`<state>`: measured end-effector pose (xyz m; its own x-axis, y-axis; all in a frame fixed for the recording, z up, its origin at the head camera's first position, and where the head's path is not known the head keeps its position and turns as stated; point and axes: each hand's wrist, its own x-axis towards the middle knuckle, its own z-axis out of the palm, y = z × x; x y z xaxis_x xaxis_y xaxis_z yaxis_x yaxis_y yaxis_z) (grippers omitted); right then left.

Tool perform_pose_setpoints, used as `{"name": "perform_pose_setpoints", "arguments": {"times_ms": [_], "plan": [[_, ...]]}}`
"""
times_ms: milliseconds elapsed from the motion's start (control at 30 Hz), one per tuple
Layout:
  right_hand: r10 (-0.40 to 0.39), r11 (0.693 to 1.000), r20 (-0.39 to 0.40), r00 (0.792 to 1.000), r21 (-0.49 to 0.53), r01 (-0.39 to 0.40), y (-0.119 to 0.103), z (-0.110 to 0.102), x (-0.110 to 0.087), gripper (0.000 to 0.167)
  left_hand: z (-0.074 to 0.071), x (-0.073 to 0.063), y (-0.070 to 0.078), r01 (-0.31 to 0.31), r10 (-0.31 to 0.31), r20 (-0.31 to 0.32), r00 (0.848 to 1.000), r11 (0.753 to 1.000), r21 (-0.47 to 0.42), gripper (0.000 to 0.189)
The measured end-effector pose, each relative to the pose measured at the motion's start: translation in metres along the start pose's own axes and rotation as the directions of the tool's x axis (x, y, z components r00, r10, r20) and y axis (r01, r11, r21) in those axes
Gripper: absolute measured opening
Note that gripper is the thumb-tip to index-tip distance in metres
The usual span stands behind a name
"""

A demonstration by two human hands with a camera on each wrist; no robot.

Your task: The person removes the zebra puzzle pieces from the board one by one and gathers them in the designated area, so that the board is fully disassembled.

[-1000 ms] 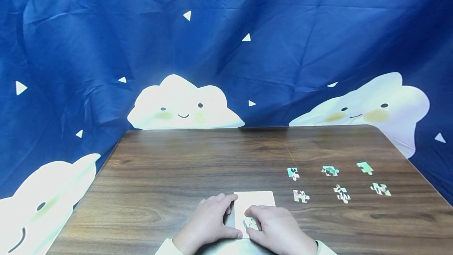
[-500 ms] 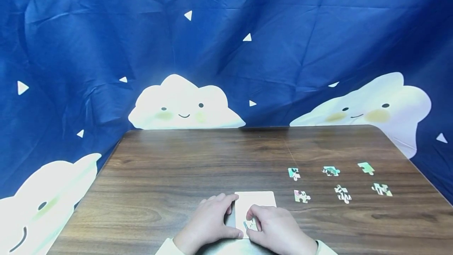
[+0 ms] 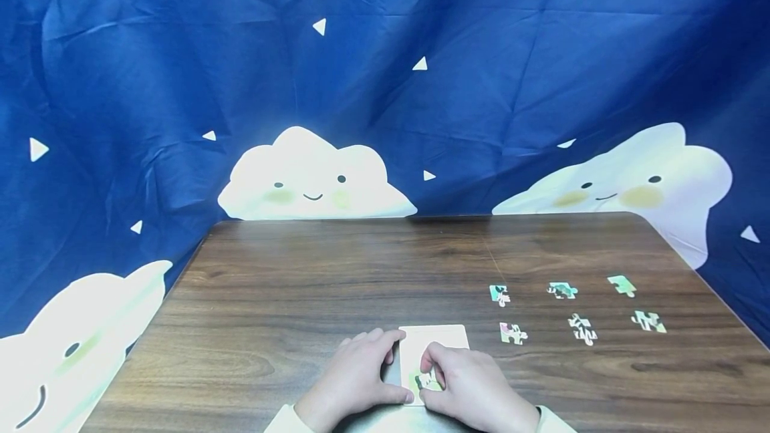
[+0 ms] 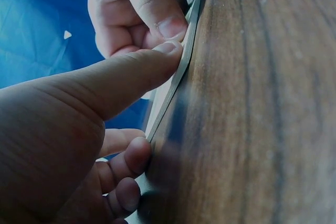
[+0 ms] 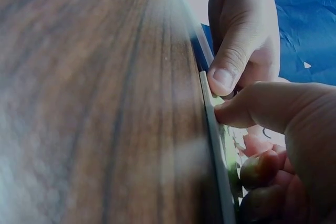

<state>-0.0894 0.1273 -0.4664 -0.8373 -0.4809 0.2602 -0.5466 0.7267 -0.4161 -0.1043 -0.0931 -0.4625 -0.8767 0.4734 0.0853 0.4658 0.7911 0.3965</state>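
Note:
A small white puzzle board (image 3: 433,335) lies near the table's front edge. My left hand (image 3: 355,376) holds its left side, thumb at the near corner and index finger at the far one. In the left wrist view, the left thumb (image 4: 165,48) presses on the board's rim. My right hand (image 3: 475,383) is over the board's right part, its thumb and curled fingers pinching a puzzle piece (image 3: 424,380) with green and white print. Part of that piece is hidden by the fingers. In the right wrist view, both thumbs nearly meet at the board's near edge (image 5: 212,129).
Several loose puzzle pieces lie in two rows at the right, including a green one (image 3: 622,285), a pink-tinged one (image 3: 512,333) and a white, dark-marked one (image 3: 582,329). A blue cloth (image 3: 469,105) with clouds hangs behind the wooden table (image 3: 289,286).
My right index finger has lifted slightly and more green shows around the piece under it. The piece has shifted a little. My left hand and the loose pieces have stayed put.

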Motion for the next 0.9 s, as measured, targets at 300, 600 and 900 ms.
{"name": "perform_pose_setpoints", "arguments": {"times_ms": [300,600,900], "plan": [[-0.024,0.999,0.000,1.000,0.037,0.024,0.0016,-0.0014,-0.0014,0.034,-0.0010,-0.0014,0.0002,0.001,-0.001,0.001,1.000,1.000,0.007,0.083],[-0.020,0.992,0.031,0.999,0.128,0.016,0.0031,-0.0044,-0.0005,0.030,0.0000,-0.0005,-0.0002,-0.010,0.010,-0.001,1.000,1.000,0.009,0.082],[-0.028,0.991,0.001,1.000,0.132,0.028,0.0036,-0.0037,-0.0003,0.028,0.0002,-0.0007,0.0005,-0.006,0.007,-0.009,1.000,1.000,0.019,0.082]]}}
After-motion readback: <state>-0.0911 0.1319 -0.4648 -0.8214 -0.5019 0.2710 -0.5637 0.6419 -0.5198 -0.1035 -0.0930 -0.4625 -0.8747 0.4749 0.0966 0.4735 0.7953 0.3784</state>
